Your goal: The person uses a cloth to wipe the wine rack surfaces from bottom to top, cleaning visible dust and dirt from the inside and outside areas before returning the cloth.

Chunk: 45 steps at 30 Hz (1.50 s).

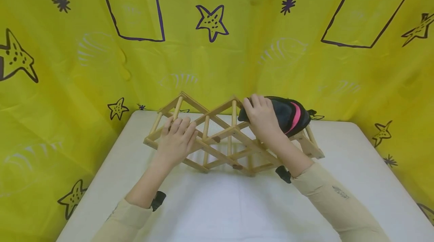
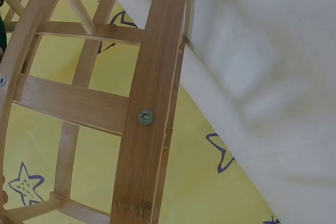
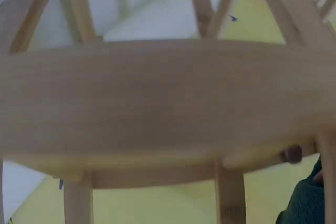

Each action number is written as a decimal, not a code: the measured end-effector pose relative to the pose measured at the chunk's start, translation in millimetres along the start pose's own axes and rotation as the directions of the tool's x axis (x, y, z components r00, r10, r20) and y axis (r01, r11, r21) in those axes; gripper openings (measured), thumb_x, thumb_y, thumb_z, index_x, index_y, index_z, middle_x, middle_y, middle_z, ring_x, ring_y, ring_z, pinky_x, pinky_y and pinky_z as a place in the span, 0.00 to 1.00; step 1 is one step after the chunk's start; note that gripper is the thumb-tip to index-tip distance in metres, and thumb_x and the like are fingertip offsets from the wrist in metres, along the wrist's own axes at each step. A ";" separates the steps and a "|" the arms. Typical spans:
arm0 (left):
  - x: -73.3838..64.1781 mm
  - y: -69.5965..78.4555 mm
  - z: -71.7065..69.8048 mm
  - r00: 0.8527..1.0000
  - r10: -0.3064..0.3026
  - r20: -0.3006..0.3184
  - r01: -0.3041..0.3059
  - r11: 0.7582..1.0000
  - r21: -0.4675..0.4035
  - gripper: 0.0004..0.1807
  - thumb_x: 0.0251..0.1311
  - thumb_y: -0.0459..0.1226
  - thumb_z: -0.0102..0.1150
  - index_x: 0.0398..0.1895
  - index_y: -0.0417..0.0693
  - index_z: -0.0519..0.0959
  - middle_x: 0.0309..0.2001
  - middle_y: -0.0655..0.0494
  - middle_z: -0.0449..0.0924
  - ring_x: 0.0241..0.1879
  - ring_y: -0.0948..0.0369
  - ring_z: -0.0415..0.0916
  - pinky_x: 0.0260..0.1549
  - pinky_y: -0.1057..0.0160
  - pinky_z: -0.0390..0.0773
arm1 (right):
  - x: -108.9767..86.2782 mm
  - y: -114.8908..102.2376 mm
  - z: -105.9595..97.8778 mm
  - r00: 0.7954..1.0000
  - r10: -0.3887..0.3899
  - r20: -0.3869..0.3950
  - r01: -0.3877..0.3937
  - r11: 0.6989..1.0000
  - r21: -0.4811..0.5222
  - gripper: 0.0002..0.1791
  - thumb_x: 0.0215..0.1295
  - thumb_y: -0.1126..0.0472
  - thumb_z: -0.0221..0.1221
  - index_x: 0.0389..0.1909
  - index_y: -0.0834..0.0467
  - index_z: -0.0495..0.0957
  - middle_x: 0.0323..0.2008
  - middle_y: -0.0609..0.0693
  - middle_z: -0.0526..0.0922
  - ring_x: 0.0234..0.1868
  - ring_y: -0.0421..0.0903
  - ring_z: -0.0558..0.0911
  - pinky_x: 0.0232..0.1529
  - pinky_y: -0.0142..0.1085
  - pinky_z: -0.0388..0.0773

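Observation:
A folding wooden lattice rack with crossed slats and round rods stands on the white table. My left hand grips its left part, fingers bent over an upper rod. At the rack's right end lies a dark fabric item with a pink stripe, shaped like a slipper or pouch; its exact kind is unclear. My right hand holds its left end, over the rack's upper rods. In the left wrist view, slats of the rack fill the left side. A slat of the rack crosses the right wrist view, with the dark fabric at lower right.
The white table extends in front of and beside the rack. Behind it hangs a yellow curtain printed with starfish and shells, close to the table's back edge. Black wrist devices sit below both hands.

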<state>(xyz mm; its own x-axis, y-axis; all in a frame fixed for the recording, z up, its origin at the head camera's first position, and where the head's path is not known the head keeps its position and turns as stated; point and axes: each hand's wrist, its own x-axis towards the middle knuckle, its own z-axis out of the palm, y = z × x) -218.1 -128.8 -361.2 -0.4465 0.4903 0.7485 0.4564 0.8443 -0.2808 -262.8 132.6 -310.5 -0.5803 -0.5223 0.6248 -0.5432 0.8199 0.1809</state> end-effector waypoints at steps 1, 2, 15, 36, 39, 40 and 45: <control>-0.9 -0.8 0.7 1.000 0.007 -0.004 -0.007 1.000 0.000 0.16 0.71 0.44 0.27 0.41 0.46 0.66 0.40 0.51 0.62 0.42 0.53 0.58 0.51 0.51 0.54 | 0.1 -1.5 3.1 1.000 0.006 0.015 -0.006 1.000 0.002 0.19 0.47 0.74 0.61 0.39 0.64 0.66 0.35 0.60 0.68 0.36 0.57 0.69 0.40 0.48 0.67; -1.3 -1.2 1.3 1.000 0.013 -0.010 -0.013 1.000 -0.002 0.15 0.70 0.44 0.30 0.39 0.45 0.67 0.39 0.51 0.62 0.41 0.53 0.58 0.50 0.51 0.54 | 0.3 -2.9 5.8 0.999 0.017 0.028 -0.017 1.000 0.010 0.18 0.48 0.74 0.61 0.39 0.64 0.66 0.35 0.60 0.67 0.36 0.56 0.68 0.40 0.48 0.67; -4.4 -6.2 8.1 0.990 0.060 -0.124 -0.085 0.974 -0.209 0.17 0.69 0.39 0.34 0.24 0.46 0.69 0.27 0.56 0.65 0.34 0.54 0.58 0.48 0.47 0.51 | 7.3 -13.1 31.0 0.983 0.129 0.129 -0.137 0.989 0.053 0.16 0.54 0.76 0.57 0.40 0.64 0.62 0.37 0.59 0.63 0.37 0.55 0.63 0.41 0.46 0.63; -4.2 -6.3 11.8 0.985 0.062 -0.163 -0.109 0.947 -0.301 0.17 0.70 0.39 0.35 0.23 0.43 0.69 0.27 0.54 0.66 0.34 0.54 0.57 0.47 0.45 0.50 | 5.8 -11.3 32.1 0.951 0.199 0.237 -0.179 0.978 -0.105 0.25 0.49 0.75 0.62 0.46 0.64 0.62 0.38 0.60 0.65 0.38 0.54 0.66 0.41 0.44 0.65; -4.4 -6.2 10.9 0.986 0.051 -0.160 -0.098 0.950 -0.298 0.18 0.70 0.39 0.35 0.23 0.43 0.69 0.27 0.55 0.66 0.34 0.54 0.57 0.47 0.45 0.50 | 3.8 -10.9 30.6 0.936 0.214 0.280 -0.177 0.973 -0.151 0.28 0.46 0.73 0.65 0.48 0.63 0.64 0.40 0.60 0.68 0.39 0.54 0.68 0.41 0.44 0.65; -4.5 -6.3 10.3 0.986 0.048 -0.157 -0.093 0.951 -0.296 0.18 0.70 0.39 0.35 0.23 0.44 0.69 0.27 0.55 0.66 0.34 0.54 0.57 0.47 0.45 0.50 | 3.1 -11.0 30.2 0.931 0.217 0.293 -0.176 0.971 -0.161 0.27 0.46 0.72 0.65 0.48 0.63 0.64 0.40 0.60 0.68 0.39 0.54 0.68 0.40 0.44 0.65; -4.4 -6.2 7.3 0.992 0.045 -0.120 -0.076 0.960 -0.269 0.18 0.70 0.40 0.34 0.23 0.46 0.69 0.28 0.56 0.67 0.34 0.55 0.58 0.48 0.46 0.51 | 0.0 -10.3 31.8 0.944 0.191 0.270 -0.162 0.979 -0.125 0.25 0.45 0.73 0.65 0.43 0.61 0.63 0.37 0.59 0.67 0.38 0.54 0.67 0.40 0.44 0.65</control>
<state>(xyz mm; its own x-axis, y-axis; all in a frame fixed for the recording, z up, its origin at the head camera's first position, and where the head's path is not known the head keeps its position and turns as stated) -224.5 -134.6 -367.1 -0.3299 0.4987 0.8016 0.6794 0.7149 -0.1651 -276.5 116.8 -336.5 -0.8152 -0.4000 0.4190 -0.3617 0.9165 0.1712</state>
